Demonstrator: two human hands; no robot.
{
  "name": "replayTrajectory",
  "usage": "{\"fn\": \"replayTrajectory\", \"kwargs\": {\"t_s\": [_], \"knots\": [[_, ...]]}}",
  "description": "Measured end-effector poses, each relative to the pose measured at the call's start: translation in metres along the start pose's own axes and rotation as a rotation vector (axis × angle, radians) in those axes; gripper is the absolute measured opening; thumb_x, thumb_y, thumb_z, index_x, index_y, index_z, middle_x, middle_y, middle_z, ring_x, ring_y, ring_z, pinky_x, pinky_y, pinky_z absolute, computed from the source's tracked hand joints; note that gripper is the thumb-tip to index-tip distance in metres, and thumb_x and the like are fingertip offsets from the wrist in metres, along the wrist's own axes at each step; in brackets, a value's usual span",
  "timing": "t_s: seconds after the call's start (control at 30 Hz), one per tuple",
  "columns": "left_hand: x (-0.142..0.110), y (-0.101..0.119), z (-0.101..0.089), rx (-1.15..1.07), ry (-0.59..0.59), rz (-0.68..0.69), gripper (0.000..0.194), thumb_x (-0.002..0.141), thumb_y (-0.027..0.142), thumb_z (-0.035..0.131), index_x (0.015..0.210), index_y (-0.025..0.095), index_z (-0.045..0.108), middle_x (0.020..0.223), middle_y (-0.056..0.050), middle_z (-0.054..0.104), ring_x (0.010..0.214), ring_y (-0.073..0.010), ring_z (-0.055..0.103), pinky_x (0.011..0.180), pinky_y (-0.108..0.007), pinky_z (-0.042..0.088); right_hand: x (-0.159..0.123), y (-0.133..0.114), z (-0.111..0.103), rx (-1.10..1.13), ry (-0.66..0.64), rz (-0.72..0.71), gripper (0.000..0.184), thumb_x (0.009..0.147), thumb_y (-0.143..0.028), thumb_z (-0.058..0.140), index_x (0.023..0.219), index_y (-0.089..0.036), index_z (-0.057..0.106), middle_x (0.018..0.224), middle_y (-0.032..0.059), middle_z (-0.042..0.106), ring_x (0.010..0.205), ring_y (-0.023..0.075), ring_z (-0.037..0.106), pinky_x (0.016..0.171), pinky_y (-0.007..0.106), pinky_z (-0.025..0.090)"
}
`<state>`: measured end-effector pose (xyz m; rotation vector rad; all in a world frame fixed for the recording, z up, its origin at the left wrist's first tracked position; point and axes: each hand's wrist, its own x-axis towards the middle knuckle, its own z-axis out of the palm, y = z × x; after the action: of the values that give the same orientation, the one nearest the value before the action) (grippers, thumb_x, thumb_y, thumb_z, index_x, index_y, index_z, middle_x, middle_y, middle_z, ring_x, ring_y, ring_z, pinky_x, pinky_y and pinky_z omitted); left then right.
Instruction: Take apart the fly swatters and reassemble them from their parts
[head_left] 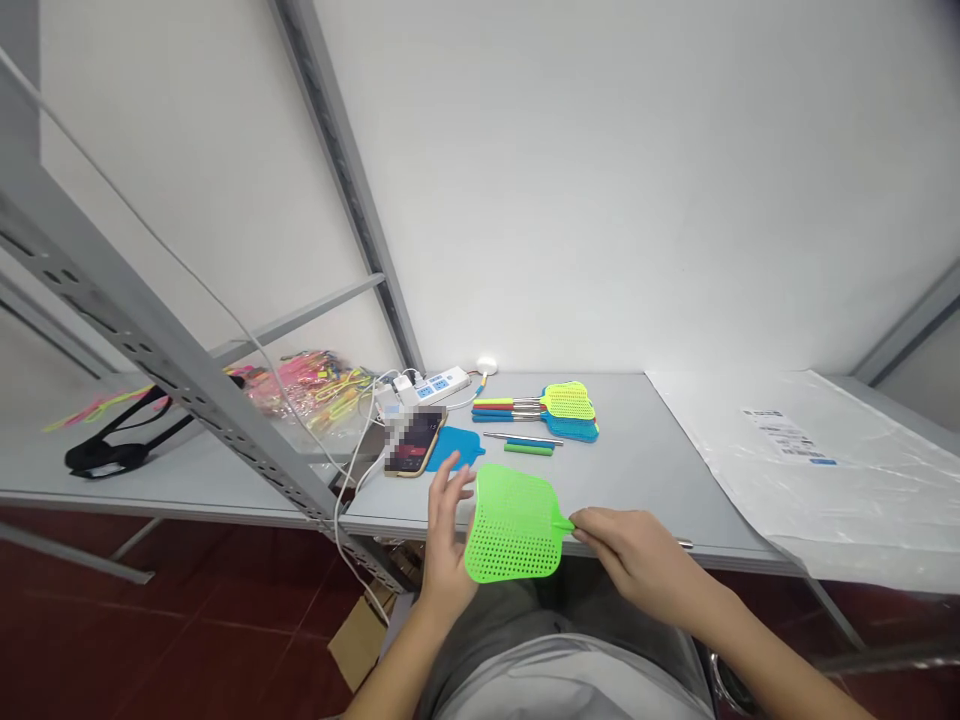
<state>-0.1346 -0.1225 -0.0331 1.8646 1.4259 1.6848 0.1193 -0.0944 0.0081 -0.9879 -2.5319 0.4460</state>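
A bright green fly swatter head point(517, 525) with a grid of small holes is held up in front of the table's near edge. My right hand point(630, 550) pinches its narrow neck at the right. My left hand point(448, 545) stands upright at its left edge, fingers apart and slightly curled; the swatter head hides the thumb side. A short metal tip point(685, 544) shows beyond my right hand; whether it belongs to the swatter I cannot tell. Past the green head lie a blue swatter head point(456, 447), a metal rod point(523, 438) and a green handle tube point(529, 450).
Stacked fly swatters point(568, 402) in yellow and blue lie toward the wall. A phone point(417, 442) and a white power strip point(442, 384) with cables are at left. White plastic wrapping point(817, 480) covers the right side. A metal shelf post point(187, 340) slants across the left.
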Motion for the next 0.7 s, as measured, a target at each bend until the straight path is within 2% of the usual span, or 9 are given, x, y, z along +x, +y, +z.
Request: {"fn": "replayTrajectory", "kwargs": {"t_s": [0.07,0.13,0.23,0.3,0.4,0.5,0.6,0.67,0.7], "knots": [[0.000,-0.002,-0.006,0.204,-0.061,0.206,0.049,0.091,0.029,0.059,0.138,0.036,0.047,0.160,-0.008,0.019,0.137,-0.0312,0.038,0.105,-0.048,0.040,0.000,0.001,0.002,0.031,-0.013,-0.021,0.022,0.101,-0.020,0.036,0.091,-0.024,0.055,0.077,-0.0008,0.061,0.067,0.0150,0.058,0.061,0.026,0.037],[0.001,-0.003,-0.011,0.320,-0.080,0.332,0.042,0.088,0.022,0.062,0.128,0.034,0.057,0.159,-0.007,0.023,0.139,-0.0325,0.034,0.107,-0.052,0.036,-0.001,0.003,0.003,0.039,-0.021,-0.046,0.022,0.100,-0.017,0.037,0.095,-0.024,0.057,0.081,0.0002,0.063,0.071,0.0151,0.059,0.062,0.026,0.038],[0.003,0.000,-0.015,0.309,-0.140,0.346,0.027,0.088,0.014,0.057,0.108,0.029,0.068,0.149,-0.007,0.043,0.135,-0.0312,0.037,0.107,-0.053,0.034,0.000,0.010,0.001,-0.020,-0.006,-0.070,0.024,0.100,-0.016,0.036,0.101,-0.023,0.059,0.081,0.0013,0.063,0.072,0.0155,0.059,0.062,0.026,0.037],[0.003,0.004,-0.011,0.172,-0.246,0.195,0.021,0.089,0.015,0.054,0.097,0.025,0.070,0.132,-0.008,0.060,0.125,-0.0296,0.047,0.103,-0.050,0.038,0.001,0.016,0.001,-0.100,0.028,-0.087,0.026,0.100,-0.015,0.035,0.102,-0.023,0.060,0.080,0.0020,0.062,0.071,0.0162,0.058,0.062,0.027,0.036],[0.002,0.010,-0.002,-0.133,-0.337,-0.205,0.017,0.091,0.029,0.055,0.095,0.021,0.071,0.101,-0.009,0.070,0.099,-0.0255,0.060,0.091,-0.041,0.046,0.003,0.028,0.002,-0.256,0.135,-0.136,0.027,0.098,-0.010,0.037,0.103,-0.021,0.061,0.082,0.0041,0.063,0.073,0.0178,0.056,0.063,0.030,0.037],[0.005,0.009,0.003,-0.439,-0.230,-0.571,0.027,0.092,0.041,0.054,0.094,0.017,0.066,0.081,-0.005,0.066,0.070,-0.0174,0.061,0.067,-0.030,0.049,0.003,0.043,0.002,-0.390,0.337,-0.166,0.029,0.095,-0.005,0.040,0.111,-0.019,0.061,0.092,0.0072,0.066,0.079,0.0200,0.056,0.069,0.032,0.039],[0.010,0.002,0.001,-0.611,-0.097,-0.769,0.031,0.091,0.046,0.054,0.093,0.016,0.059,0.071,0.001,0.059,0.051,-0.0102,0.052,0.049,-0.022,0.039,0.008,0.051,-0.003,-0.428,0.547,-0.099,0.032,0.094,-0.008,0.049,0.121,-0.021,0.059,0.094,0.0058,0.066,0.080,0.0186,0.057,0.071,0.031,0.040],[0.012,-0.002,-0.001,-0.642,-0.107,-0.821,0.030,0.089,0.045,0.058,0.094,0.015,0.058,0.071,0.000,0.059,0.050,-0.0096,0.052,0.046,-0.020,0.036,0.016,0.048,-0.004,-0.384,0.565,-0.056,0.032,0.095,-0.015,0.053,0.126,-0.024,0.057,0.092,0.0032,0.064,0.075,0.0151,0.058,0.067,0.027,0.041],[0.013,-0.003,-0.001,-0.666,-0.122,-0.853,0.030,0.088,0.044,0.060,0.094,0.014,0.059,0.070,0.000,0.060,0.050,-0.0099,0.053,0.045,-0.020,0.035,0.021,0.044,-0.003,-0.353,0.514,-0.055,0.031,0.096,-0.020,0.053,0.128,-0.025,0.055,0.092,0.0024,0.063,0.073,0.0137,0.059,0.064,0.026,0.042]]}}
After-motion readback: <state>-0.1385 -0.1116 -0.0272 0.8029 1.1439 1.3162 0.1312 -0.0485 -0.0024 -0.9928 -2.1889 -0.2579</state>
